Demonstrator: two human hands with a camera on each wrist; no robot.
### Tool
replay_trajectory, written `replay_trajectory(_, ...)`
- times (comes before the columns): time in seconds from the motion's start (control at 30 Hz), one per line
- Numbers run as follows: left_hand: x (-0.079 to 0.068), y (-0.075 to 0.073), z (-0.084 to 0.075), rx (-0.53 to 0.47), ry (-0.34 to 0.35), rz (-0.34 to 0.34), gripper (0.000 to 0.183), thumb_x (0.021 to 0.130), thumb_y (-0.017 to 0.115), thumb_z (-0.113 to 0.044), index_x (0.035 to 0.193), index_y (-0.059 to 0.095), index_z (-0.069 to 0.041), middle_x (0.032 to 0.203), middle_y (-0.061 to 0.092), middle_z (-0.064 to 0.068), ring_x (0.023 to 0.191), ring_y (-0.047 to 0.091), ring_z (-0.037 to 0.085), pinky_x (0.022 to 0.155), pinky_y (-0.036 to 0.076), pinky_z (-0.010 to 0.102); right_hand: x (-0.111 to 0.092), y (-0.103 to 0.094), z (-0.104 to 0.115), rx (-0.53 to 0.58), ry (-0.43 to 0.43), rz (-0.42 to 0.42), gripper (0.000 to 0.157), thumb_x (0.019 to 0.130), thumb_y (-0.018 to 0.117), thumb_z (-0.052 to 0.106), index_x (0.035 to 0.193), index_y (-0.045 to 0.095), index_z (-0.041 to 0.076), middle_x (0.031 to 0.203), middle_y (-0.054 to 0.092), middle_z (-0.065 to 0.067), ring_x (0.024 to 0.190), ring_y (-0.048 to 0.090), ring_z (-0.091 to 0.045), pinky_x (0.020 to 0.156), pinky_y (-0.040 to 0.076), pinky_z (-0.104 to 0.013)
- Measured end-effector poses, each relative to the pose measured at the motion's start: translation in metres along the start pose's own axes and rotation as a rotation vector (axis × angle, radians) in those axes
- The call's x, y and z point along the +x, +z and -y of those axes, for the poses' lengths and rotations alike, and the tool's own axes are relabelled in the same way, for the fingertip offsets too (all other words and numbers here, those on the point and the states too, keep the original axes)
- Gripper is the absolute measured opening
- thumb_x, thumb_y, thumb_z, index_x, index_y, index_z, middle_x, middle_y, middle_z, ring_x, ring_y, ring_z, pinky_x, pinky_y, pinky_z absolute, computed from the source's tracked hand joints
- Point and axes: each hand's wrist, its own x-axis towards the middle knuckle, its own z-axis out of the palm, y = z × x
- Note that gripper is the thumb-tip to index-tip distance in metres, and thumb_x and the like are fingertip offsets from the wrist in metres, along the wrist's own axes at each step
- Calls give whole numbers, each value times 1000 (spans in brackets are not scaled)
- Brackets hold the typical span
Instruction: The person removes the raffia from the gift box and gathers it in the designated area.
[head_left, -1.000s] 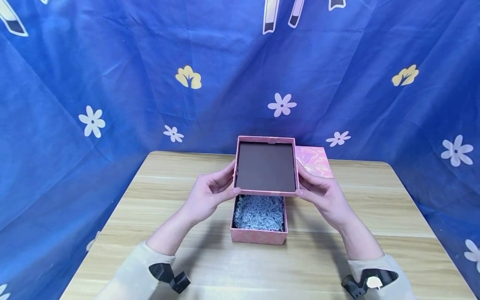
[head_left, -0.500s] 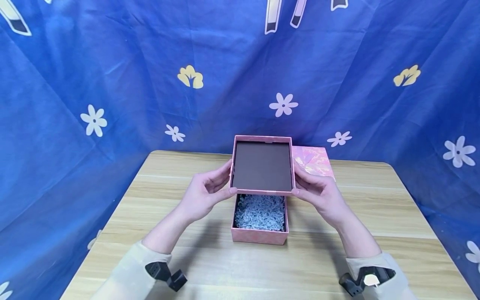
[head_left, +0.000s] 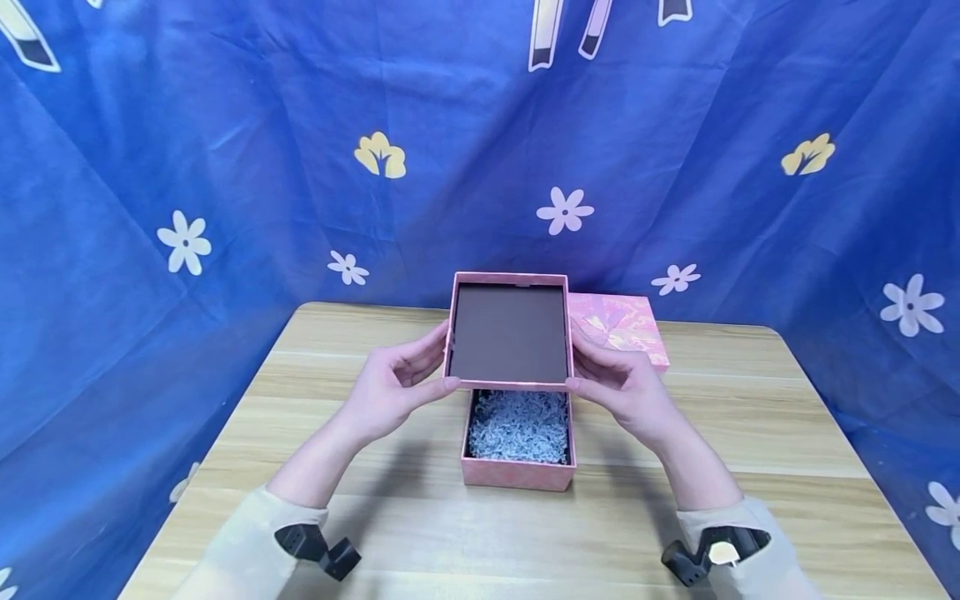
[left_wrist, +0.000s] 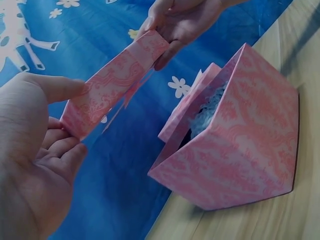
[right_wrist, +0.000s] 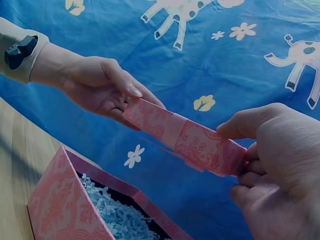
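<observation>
My left hand [head_left: 392, 382] and right hand [head_left: 624, 385] hold a pink box lid [head_left: 510, 335] by its two sides, thumbs at the near corners. Its dark, bare inside faces me in the head view. From the wrist views, its patterned side wall shows, with ribbon ends hanging below. Under and nearer than the lid stands a pink patterned box [head_left: 517, 477], upright on the table, with pale blue shredded paper [head_left: 520, 427] inside. The lid is raised above the box and covers its far part in the head view.
Behind the held lid, to the right, lies another pink patterned box or lid [head_left: 630, 327] with a ribbon bow on top. The wooden table [head_left: 750, 467] ends at a blue curtain [head_left: 450, 208] printed with flowers and animals.
Both hands have shifted left with the lid, uncovering more of the bow-topped pink thing behind it. The box with shredded paper has stayed in place.
</observation>
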Motion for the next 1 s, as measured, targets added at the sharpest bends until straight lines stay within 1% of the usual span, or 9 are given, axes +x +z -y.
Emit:
replay_trajectory(0.07, -1, -4, 1, -5, -2, 1, 72, 90, 78, 11, 155, 47, 6, 155, 50, 19, 140, 52, 32, 110, 46, 33, 3, 2, -2, -16, 0, -4, 65, 92, 72, -16, 150, 44, -14, 160, 40, -27, 145, 44, -36, 112, 44, -36)
replay_trajectory(0.23, -2, -15, 4, -5, -8, -6, 72, 88, 79, 12, 153, 49, 6, 154, 51, 19, 140, 52, 32, 110, 45, 32, 9, 8, -7, -21, -9, 4, 65, 91, 73, -15, 150, 44, -14, 164, 35, -24, 147, 40, -37, 114, 41, -36)
replay_trajectory(0.3, -3, -20, 5, 0, -11, -7, 72, 87, 79, 13, 153, 50, 6, 153, 52, 19, 139, 52, 32, 110, 45, 32, 12, 11, -8, -5, -13, 14, 66, 91, 72, -16, 150, 43, -15, 166, 33, -23, 149, 37, -38, 115, 40, -37)
replay_trajectory(0.47, -4, -33, 6, 10, -26, -12, 72, 87, 81, 11, 152, 50, 6, 153, 52, 19, 139, 53, 30, 109, 46, 31, 19, 19, -13, 12, -28, 33, 65, 91, 71, -17, 150, 42, -15, 166, 31, -22, 151, 34, -38, 116, 38, -38)
replay_trajectory(0.63, -6, -45, 7, 8, -36, -16, 71, 87, 81, 10, 151, 51, 7, 152, 52, 22, 138, 55, 26, 108, 47, 30, 27, 26, -16, -22, -34, 50, 64, 92, 73, -15, 150, 47, -10, 166, 35, -18, 151, 37, -33, 116, 38, -41)
replay_trajectory(0.77, -8, -56, 10, 7, -45, -13, 72, 86, 82, 10, 151, 51, 6, 152, 53, 21, 136, 57, 23, 108, 47, 30, 32, 33, -19, -9, -36, 56, 64, 92, 71, -17, 151, 46, -10, 166, 36, -17, 151, 37, -32, 115, 37, -46)
replay_trajectory(0.87, -9, -64, 13, -16, -50, -8, 73, 85, 81, 13, 151, 50, 8, 152, 52, 22, 136, 57, 22, 109, 47, 30, 35, 39, -21, 2, -32, 50, 64, 92, 71, -18, 150, 47, -10, 165, 37, -16, 151, 38, -31, 116, 37, -47)
replay_trajectory(1.0, -13, -74, 19, -46, -53, -5, 74, 85, 80, 16, 151, 48, 10, 152, 51, 23, 136, 57, 20, 109, 47, 30, 40, 47, -25, 10, -39, 52, 64, 91, 71, -18, 149, 47, -10, 165, 37, -15, 153, 34, -28, 117, 37, -44)
